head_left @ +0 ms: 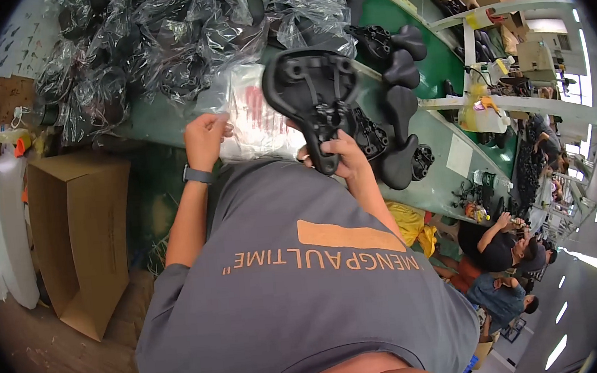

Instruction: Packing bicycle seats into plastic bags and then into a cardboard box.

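Observation:
My right hand (pixel 344 155) is wrapped round the narrow nose of a black bicycle saddle (pixel 277 85), whose underside with its rails faces up. At the left, my left hand (pixel 206 139) has its fingers pinched together at the edge of a clear plastic bag (pixel 216 94). Under that edge lies a stack of clear bags (pixel 254 123) with red print, flat on the green workbench between my hands. The saddle's wide end reaches over the right side of the stack.
Many bagged saddles (pixel 158 42) are heaped along the far side. Bare black saddles (pixel 399 106) line the bench (pixel 446 173) at the right. An open cardboard box (pixel 79 234) stands at my left. Co-workers (pixel 492 248) sit farther right, beside a yellow bag (pixel 409 223).

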`<state>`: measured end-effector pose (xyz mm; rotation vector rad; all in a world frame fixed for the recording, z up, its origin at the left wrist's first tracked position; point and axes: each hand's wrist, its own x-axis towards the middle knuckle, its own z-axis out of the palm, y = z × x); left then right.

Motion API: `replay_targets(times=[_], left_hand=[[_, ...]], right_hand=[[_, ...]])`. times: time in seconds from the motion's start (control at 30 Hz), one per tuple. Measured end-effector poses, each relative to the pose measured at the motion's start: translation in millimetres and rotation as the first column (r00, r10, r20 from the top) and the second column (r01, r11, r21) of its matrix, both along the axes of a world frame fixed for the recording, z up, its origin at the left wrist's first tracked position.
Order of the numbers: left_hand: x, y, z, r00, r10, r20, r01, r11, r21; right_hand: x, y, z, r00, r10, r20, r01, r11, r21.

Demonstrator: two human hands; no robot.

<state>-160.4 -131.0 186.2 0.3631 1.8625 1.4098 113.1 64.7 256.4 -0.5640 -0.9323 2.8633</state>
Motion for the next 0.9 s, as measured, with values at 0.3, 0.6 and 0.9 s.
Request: replay_targets(times=[0.3,0.6,0.9], left_hand=[[35.8,18.8,36.7,0.741,-0.504,0.443,0.363,0.856,0.368],[-34.7,7.0,67.8,0.459,-0.299,0.837,-0.667,0.506,0.547],[-32.9,119.0,173.0,0.883,-0.166,-0.438,0.383,0.794,0.472]], right_hand=[[-64.4,-3.3,9.6,0.972,0.006,0.235,0.004,0.999,-0.043],[-29.0,23.2,36.3,0.943,-0.331,0.008,0.331,0.943,-0.003],[-45.9,50.6,59.4,0.879,-0.37,0.302,-0.17,0.348,0.922]])
